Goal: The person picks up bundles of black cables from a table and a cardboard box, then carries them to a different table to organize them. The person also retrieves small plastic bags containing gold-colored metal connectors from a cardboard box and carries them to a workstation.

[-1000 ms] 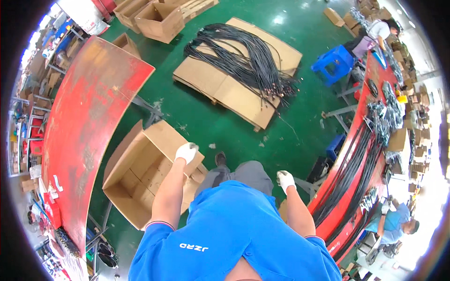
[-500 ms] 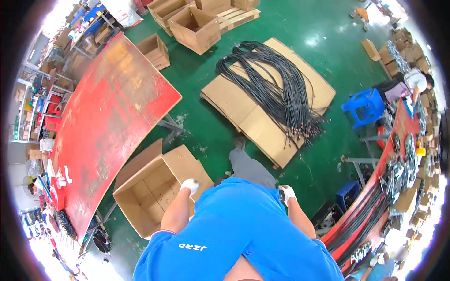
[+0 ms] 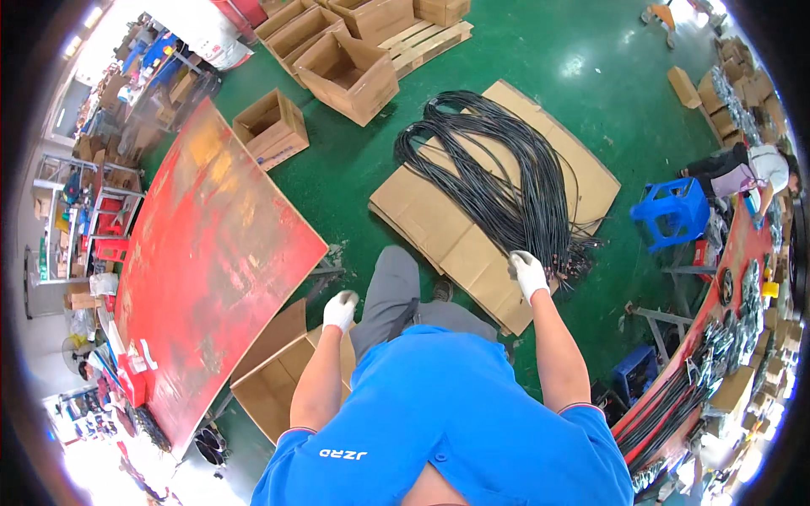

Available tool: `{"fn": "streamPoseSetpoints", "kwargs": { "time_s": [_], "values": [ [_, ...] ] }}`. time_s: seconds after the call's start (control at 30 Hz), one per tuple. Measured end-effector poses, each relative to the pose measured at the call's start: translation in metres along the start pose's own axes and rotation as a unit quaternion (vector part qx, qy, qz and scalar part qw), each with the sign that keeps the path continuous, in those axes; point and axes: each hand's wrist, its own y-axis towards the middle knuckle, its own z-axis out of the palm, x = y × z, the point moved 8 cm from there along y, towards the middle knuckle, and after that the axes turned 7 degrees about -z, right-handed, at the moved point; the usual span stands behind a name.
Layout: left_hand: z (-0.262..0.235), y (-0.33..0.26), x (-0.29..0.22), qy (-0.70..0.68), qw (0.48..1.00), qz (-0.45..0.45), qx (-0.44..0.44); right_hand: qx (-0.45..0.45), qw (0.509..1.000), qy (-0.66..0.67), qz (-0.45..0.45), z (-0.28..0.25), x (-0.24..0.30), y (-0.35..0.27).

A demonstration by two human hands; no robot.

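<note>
My left hand [image 3: 341, 310], in a white glove with a greyish stain, hangs near the open cardboard box [image 3: 283, 384], fingers curled in and nothing visible in them. My right hand [image 3: 529, 274], also white-gloved, is raised in front of me with its fingers loosely bent and nothing seen in its grasp. In the picture it overlaps the near end of a big bundle of black cables [image 3: 515, 173]; touching cannot be made out. The looped bundle lies on flattened cardboard sheets [image 3: 422, 211] on the floor, its bare cable ends gathered at the near right.
A worn red table [image 3: 224, 228] stands at my left. Several open boxes [image 3: 346, 80] and a wooden pallet [image 3: 434, 46] sit at the back. At right are a blue stool [image 3: 671, 212], a seated person [image 3: 764, 173] and a red bench [image 3: 675, 392] with more cables.
I have moved and a grey-trousered leg now reaches forward. Both hands have come further out, the right one up to the cable bundle's near end. The nearby box has slid lower in view.
</note>
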Motion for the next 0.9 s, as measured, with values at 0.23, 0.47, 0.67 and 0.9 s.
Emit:
{"fn": "streamPoseSetpoints", "kwargs": {
  "time_s": [0.23, 0.47, 0.67, 0.9],
  "values": [
    [-0.05, 0.072, -0.174, 0.115, 0.955, 0.206, -0.18, -0.022, 0.991, -0.091, 0.1, -0.007, -0.109, -0.011],
    [-0.131, 0.194, -0.157, 0.294, 0.925, 0.008, -0.243, -0.185, 0.889, 0.008, 0.418, -0.053, -0.173, -0.156],
    [-0.246, 0.316, -0.096, 0.37, 0.818, -0.272, -0.346, -0.068, 0.863, -0.117, 0.486, -0.017, -0.113, -0.094],
    [-0.277, 0.379, -0.011, 0.287, 0.813, -0.424, -0.276, -0.112, 0.953, 0.012, 0.28, 0.069, -0.053, 0.262]
  ]
}}
